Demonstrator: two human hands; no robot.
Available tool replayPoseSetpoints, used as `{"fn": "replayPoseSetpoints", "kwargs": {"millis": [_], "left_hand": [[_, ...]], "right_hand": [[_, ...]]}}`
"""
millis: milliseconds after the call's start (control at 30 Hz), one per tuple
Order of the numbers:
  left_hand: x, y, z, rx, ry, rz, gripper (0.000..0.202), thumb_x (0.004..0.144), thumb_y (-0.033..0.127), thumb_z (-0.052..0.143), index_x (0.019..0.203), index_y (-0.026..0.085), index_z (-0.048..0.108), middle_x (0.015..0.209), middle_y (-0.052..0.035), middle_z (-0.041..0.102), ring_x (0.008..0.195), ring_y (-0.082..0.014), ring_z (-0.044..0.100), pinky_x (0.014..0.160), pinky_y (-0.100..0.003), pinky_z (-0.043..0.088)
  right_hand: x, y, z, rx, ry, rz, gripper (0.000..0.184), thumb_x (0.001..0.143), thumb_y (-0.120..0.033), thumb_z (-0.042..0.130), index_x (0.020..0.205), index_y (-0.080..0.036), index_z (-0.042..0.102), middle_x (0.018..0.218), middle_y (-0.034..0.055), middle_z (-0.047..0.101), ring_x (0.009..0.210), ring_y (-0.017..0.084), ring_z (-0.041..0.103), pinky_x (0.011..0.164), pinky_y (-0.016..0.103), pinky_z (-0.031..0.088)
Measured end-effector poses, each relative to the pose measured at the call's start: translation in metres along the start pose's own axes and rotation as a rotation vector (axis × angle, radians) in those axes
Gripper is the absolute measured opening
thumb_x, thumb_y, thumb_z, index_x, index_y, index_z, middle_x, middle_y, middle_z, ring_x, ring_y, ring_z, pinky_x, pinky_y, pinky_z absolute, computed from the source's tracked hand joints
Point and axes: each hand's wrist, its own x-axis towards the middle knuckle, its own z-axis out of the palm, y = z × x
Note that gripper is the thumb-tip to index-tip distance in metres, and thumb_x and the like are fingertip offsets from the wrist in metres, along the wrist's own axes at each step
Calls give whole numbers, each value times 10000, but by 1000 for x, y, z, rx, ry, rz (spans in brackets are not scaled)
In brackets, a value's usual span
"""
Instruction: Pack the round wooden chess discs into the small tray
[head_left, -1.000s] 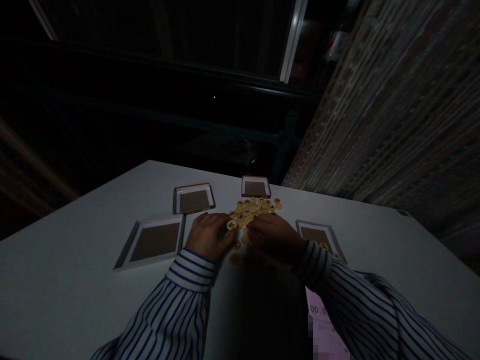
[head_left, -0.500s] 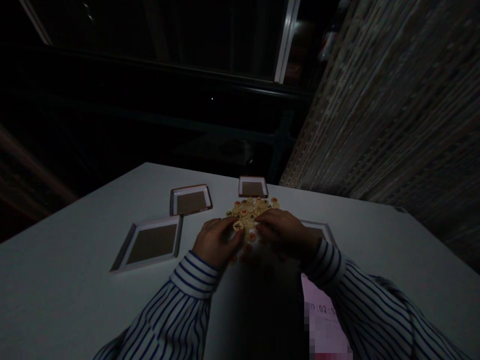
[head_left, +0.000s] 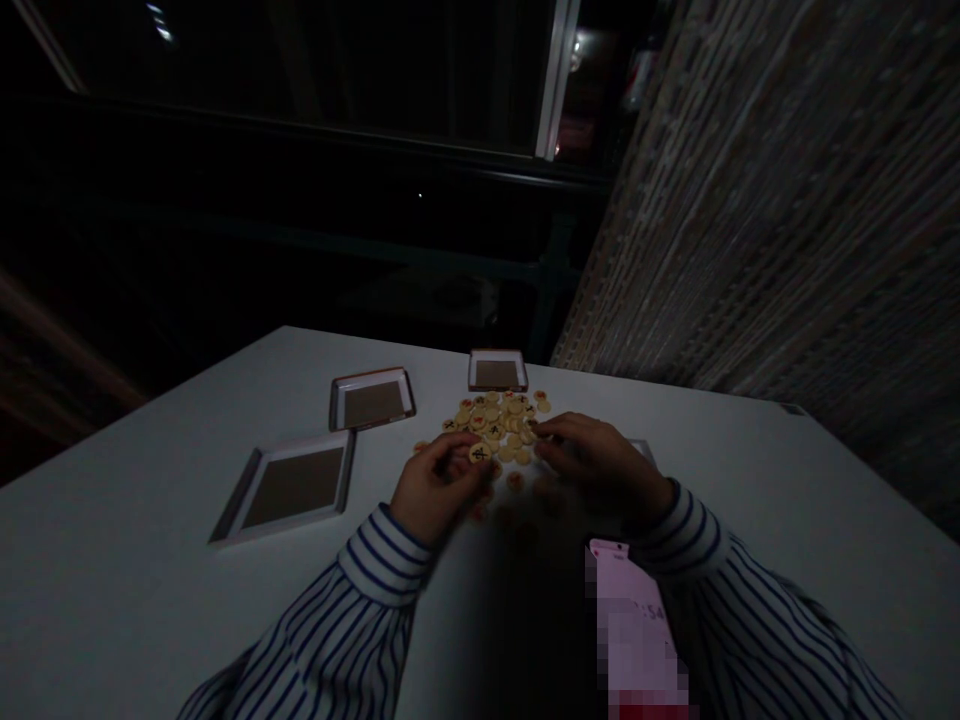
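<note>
Most of the sorting looks undone, to judge from how things lie: the pile of round game pieces (head_left: 499,420) sits heaped on the counter (head_left: 150,600) between your hands and the far tray (head_left: 496,372). A few strays lie in the shadow nearer you. The near-left tray (head_left: 247,500) and the middle-left tray (head_left: 337,405) show only bare brown floors. A fourth tray is mostly hidden behind your right hand, so you cannot tell what it holds. Your left hand (head_left: 435,490) rests low at the pile's near edge, knuckles up, its fingers (head_left: 457,462) pinching one disc (head_left: 478,452) with a dark mark facing up. Your right hand (head_left: 600,465) lies palm down at the pile's right side, its fingers (head_left: 559,440) curled toward the pieces. In this dim light it is unclear whether they grip anything. Both striped sleeves angle in from below, wrists close to the counter.
</note>
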Motion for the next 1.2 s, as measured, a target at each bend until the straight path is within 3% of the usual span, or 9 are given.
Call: {"fn": "replayPoseSetpoints", "kwargs": {"millis": [433, 933, 1200], "left_hand": [[0, -9, 7, -219, -49, -97, 342, 556, 300, 730, 823, 154, 574, 703, -9, 637, 607, -110, 591, 568, -216, 484], [1, 10, 38, -217, -163, -162, 333, 582, 284, 720, 854, 157, 575, 771, -23, 653, 707, -143, 617, 676, -277, 505], [10, 28, 57, -245, -271, -162, 300, 566, 259, 723, 809, 156, 579, 663, 27, 610, 560, -75, 550, 544, -193, 448]], "right_hand": [[-9, 11, -22, 14, -68, 50, 283, 823, -292, 470, 1038, -165, 604, 985, 69, 655, 886, 169, 594, 819, 316, 445], [-15, 14, -48, -64, -112, 80, 314, 820, -317, 456, 1049, -172, 615, 993, 63, 654, 887, 176, 594, 796, 300, 442], [-20, 18, -59, -135, -122, 116, 337, 823, -325, 450, 1073, -159, 604, 999, 70, 654, 899, 185, 595, 807, 297, 434]]}}
